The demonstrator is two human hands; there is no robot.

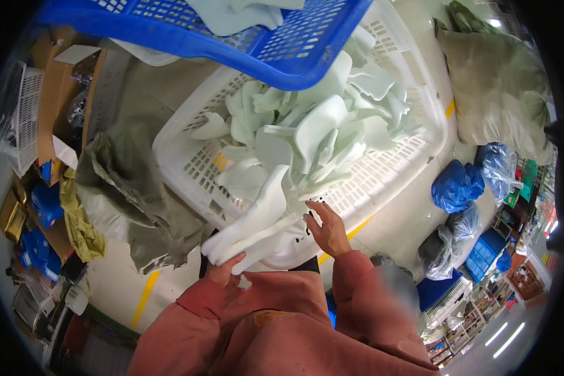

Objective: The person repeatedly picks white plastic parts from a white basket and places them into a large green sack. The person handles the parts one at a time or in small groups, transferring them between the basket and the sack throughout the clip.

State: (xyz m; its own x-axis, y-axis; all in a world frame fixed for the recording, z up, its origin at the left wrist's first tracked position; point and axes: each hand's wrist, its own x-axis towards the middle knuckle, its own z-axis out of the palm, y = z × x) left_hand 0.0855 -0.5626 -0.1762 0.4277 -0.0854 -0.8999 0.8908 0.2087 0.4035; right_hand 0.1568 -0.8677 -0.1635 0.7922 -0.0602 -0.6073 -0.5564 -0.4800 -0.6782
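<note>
My left hand (224, 271) grips a small stack of pale, curved foam pieces (250, 222) by their near end. They rise at a slant over the near rim of a big white plastic basket (177, 139). To the right of the stack, my right hand (327, 227) hovers near the same rim with its fingers apart, holding nothing. More pale foam pieces (319, 128) of the same sort lie heaped loosely in the basket. A blue perforated crate (232, 55), with a few pale pieces in it, covers the basket's far left part.
A grey-green woven sack (128, 194) stands left of the basket, and a large stuffed sack (498, 88) stands at the far right. Blue plastic bags (454, 187) and clear bags lie along the right. Cardboard boxes (53, 94) line the left side. Yellow lines (145, 297) mark the floor.
</note>
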